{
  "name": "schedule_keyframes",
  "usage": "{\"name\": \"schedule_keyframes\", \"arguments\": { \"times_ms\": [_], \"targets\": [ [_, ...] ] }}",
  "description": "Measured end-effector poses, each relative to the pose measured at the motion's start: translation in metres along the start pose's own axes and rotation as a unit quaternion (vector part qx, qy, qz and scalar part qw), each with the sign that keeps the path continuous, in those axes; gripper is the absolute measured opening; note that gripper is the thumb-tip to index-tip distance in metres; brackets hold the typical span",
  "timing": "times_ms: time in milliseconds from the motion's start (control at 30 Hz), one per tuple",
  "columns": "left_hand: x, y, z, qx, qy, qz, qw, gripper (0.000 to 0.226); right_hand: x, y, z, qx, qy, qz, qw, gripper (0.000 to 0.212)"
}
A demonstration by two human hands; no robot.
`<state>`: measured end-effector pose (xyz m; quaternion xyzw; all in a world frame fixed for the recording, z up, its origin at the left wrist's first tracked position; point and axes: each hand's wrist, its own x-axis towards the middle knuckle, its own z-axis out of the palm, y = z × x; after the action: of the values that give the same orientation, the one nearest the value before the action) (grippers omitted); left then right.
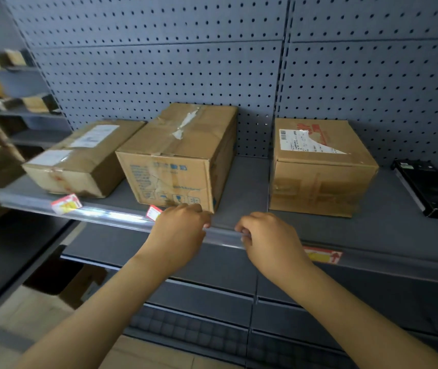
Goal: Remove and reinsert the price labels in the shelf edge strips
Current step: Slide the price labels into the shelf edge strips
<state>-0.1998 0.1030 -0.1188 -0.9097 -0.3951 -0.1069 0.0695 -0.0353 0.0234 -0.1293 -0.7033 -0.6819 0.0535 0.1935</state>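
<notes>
Pinching the clear strip [220, 233] along the shelf [242, 187] edge with both hands, left hand [183, 230] and right hand [263, 235], I judge the thin paper label [154, 212] beside my left hand bends easily; take its corner.

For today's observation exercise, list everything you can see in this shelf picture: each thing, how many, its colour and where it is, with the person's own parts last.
brown cardboard boxes: three, side by side on the grey shelf.
flat black device: one, far right of the shelf.
red and yellow paper price labels: three showing; one left sticking up from the strip, one beside the left hand, one flat, right of the right hand.
clear plastic shelf edge strip: one, along the front edge.
grey metal shelf: one.
grey perforated back panel: behind the boxes.
blurred side shelving: far left, details unclear.
left hand: fingers curled at the strip.
right hand: fingers pinching the strip.
</notes>
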Motion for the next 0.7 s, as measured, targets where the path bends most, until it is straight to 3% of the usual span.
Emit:
{"name": "schedule_keyframes", "arguments": {
  "times_ms": [367,700],
  "targets": [
    [-0.015,-0.143,-0.003,-0.019,0.000,0.071,0.997,0.021,0.049,-0.104,0.067,0.012,0.044,0.115,0.992,0.019],
    [-0.018,-0.172,0.001,-0.050,-0.005,0.093,0.994,0.025,0.061,-0.132,0.072,-0.049,0.058,0.172,0.982,0.017]
  ]
}}
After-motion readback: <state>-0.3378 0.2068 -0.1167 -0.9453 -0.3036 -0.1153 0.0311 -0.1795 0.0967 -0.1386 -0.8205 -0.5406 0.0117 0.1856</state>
